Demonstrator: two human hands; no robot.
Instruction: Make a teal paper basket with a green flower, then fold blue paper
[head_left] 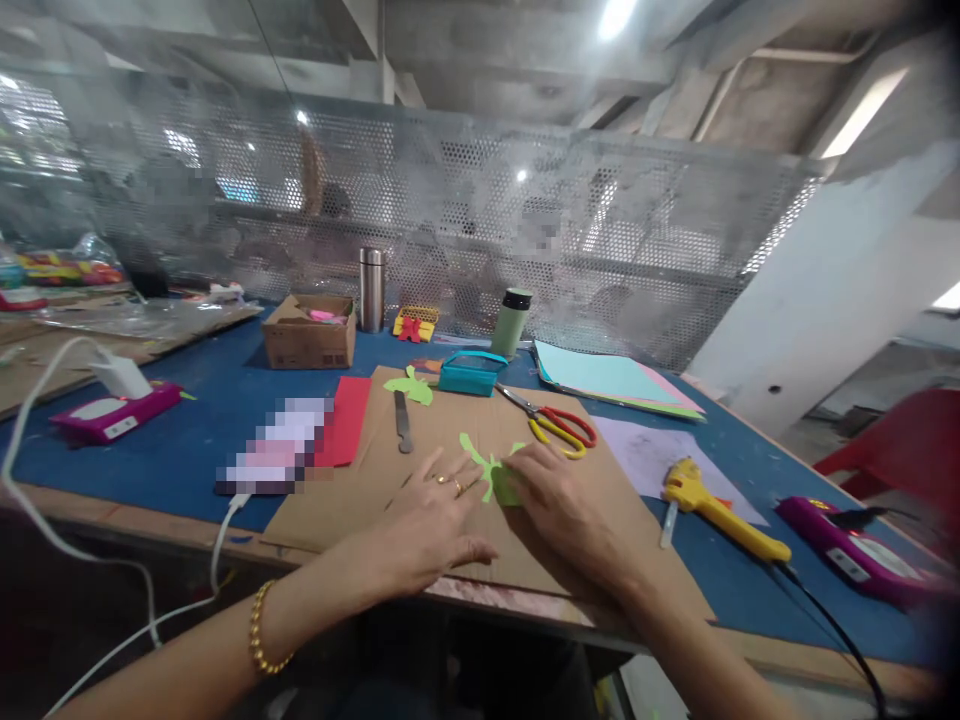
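A light green paper cutout (490,476) with narrow curling strips lies on a brown cardboard sheet (442,420). My left hand (431,520) rests flat on the cardboard at the cutout's left side, its fingers stretched out and holding nothing. On the right, my right hand (559,505) has its fingers bent and drawn together over the cutout's right part, which they partly hide. Farther back on the cardboard are a second green cutout (411,386), a grey metal blade (403,422) and scissors (551,418) with red and yellow handles.
A teal box (471,373) stands behind the cardboard. Left are a phone (277,450) on a white cable, red paper (346,420) and a carton (309,335). Right are a yellow glue gun (724,515), lilac paper (645,455), a paper stack (615,378) and a purple power strip (855,555).
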